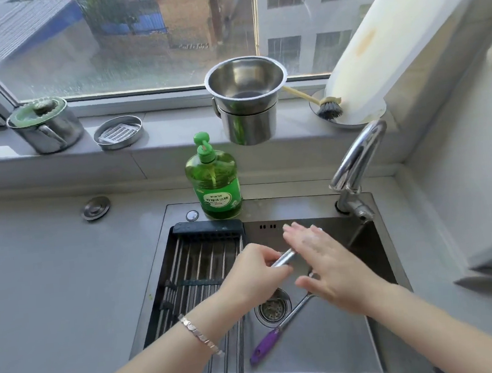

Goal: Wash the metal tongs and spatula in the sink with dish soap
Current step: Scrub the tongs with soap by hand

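Over the steel sink (327, 351), my left hand (255, 270) grips the round metal handle of a flat utensil (285, 258). My right hand (322, 260) lies flat with straight fingers on that utensil's blade, hiding most of it. Below, a second metal utensil with a purple handle (270, 343) rests on the sink floor, its head hidden under my right hand. A green dish soap pump bottle (214, 180) stands on the sink's back rim. A thin stream of water falls from the chrome faucet (356, 164) at the right.
A black roll-up drying rack (198, 267) covers the sink's left half. The drain strainer (273, 307) sits mid-sink. On the windowsill stand a lidded metal pot (44, 125), a small dish (118, 133), stacked steel pots (246, 103) and a dish brush (325, 106).
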`<state>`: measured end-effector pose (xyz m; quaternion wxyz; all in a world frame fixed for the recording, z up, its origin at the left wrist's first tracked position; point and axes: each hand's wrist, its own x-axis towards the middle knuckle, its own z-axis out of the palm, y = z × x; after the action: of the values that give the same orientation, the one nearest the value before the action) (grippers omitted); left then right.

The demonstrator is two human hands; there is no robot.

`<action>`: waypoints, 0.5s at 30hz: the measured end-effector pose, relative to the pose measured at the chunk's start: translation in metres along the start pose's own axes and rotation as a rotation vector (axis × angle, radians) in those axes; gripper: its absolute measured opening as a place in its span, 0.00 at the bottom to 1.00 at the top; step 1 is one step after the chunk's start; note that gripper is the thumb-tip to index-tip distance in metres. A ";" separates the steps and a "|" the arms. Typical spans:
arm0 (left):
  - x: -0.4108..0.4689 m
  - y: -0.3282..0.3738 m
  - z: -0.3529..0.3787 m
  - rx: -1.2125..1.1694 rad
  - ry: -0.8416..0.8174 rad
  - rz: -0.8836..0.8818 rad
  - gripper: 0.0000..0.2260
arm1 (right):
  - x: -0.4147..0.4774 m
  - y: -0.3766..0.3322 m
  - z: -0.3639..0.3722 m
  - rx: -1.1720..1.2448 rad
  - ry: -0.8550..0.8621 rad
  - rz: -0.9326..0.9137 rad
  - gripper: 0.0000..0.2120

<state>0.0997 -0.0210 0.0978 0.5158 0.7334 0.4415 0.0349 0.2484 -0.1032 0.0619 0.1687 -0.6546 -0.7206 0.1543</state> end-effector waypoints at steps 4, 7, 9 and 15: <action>-0.012 0.007 0.019 0.081 0.007 0.079 0.09 | -0.015 -0.005 0.001 -0.070 0.026 -0.013 0.51; -0.019 0.005 0.031 0.110 0.038 0.131 0.11 | -0.024 -0.008 0.004 -0.134 -0.006 -0.069 0.51; -0.021 0.000 0.037 0.082 0.041 0.111 0.09 | -0.028 0.007 -0.002 -0.058 0.018 0.066 0.56; -0.026 -0.002 0.045 -0.009 0.023 0.065 0.07 | -0.039 -0.018 0.008 -0.017 -0.074 -0.096 0.45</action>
<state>0.1053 -0.0709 0.0859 0.5126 0.7445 0.4233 0.0621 0.2319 -0.1435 0.0617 0.1438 -0.6146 -0.7581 0.1639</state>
